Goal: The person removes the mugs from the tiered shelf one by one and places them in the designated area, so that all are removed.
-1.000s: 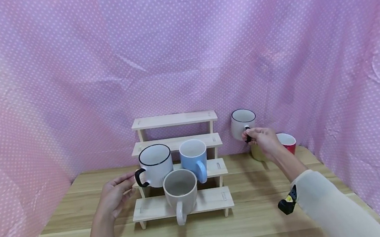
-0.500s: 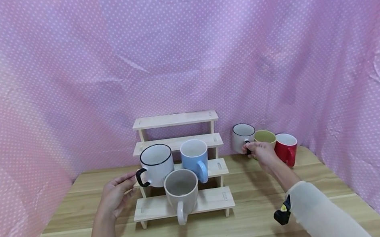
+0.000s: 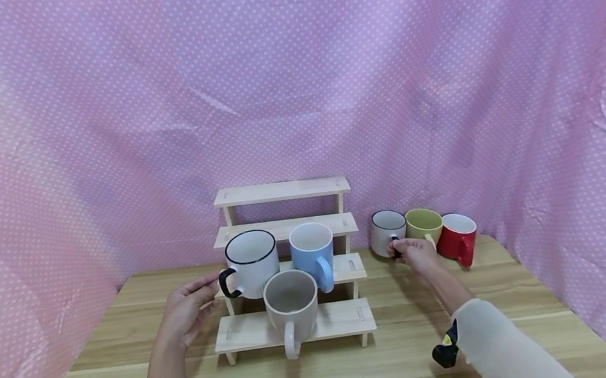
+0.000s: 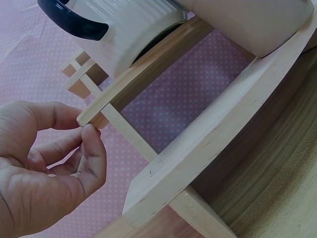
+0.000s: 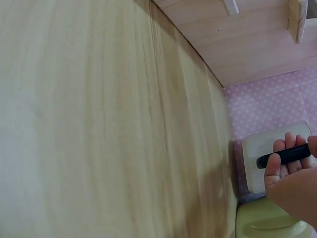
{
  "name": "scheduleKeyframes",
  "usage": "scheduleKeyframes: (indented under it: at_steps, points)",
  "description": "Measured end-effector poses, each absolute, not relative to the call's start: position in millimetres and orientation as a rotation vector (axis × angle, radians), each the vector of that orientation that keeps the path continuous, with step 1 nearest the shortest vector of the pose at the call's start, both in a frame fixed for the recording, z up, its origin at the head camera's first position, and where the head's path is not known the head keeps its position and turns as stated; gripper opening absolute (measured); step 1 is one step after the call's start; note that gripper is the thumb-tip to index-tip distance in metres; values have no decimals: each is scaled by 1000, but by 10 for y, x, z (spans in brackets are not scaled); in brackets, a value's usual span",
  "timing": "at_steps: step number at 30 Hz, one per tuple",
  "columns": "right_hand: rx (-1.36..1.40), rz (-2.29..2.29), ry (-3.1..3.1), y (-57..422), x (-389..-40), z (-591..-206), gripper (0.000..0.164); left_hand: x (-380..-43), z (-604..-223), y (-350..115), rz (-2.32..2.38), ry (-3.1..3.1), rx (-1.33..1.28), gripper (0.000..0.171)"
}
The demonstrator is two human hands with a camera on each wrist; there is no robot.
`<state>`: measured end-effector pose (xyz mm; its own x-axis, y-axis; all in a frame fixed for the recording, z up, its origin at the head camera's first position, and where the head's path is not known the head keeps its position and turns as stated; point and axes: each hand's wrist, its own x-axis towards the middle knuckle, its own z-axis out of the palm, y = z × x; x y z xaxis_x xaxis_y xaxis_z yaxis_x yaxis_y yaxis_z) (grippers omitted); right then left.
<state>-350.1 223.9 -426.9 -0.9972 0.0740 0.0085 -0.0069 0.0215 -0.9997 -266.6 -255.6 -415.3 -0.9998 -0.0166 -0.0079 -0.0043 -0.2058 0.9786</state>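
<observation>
My right hand (image 3: 417, 255) grips the black handle (image 5: 282, 156) of a white mug with a dark rim (image 3: 387, 229), low at the back right of the table. Beside it stand a green mug (image 3: 422, 221) and a red mug (image 3: 455, 237). My left hand (image 3: 185, 312) pinches the end of a board of the tiered wooden stand (image 4: 163, 171) between thumb and fingers. On that board sit a larger white mug with a black handle (image 3: 253, 270) and a light blue mug (image 3: 310, 259). A beige mug (image 3: 291, 300) rests on the lowest board, its handle facing me.
The stand's upper two boards (image 3: 282, 190) rise behind the mugs. Pink dotted cloth (image 3: 289, 87) hangs behind and along both sides of the wooden table (image 3: 329, 376).
My right hand has lowered the dark-rimmed white mug to beside the green mug, bringing the green and red mugs into fuller view. The left hand keeps its hold on the stand.
</observation>
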Motion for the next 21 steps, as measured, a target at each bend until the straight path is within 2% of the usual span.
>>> scheduleKeyframes:
  at_steps: [21]
  points:
    - [-100,2107,-2231,2243,-3444,-4435,30,-2670,-4156,-2550,-2401,-1996,39,16]
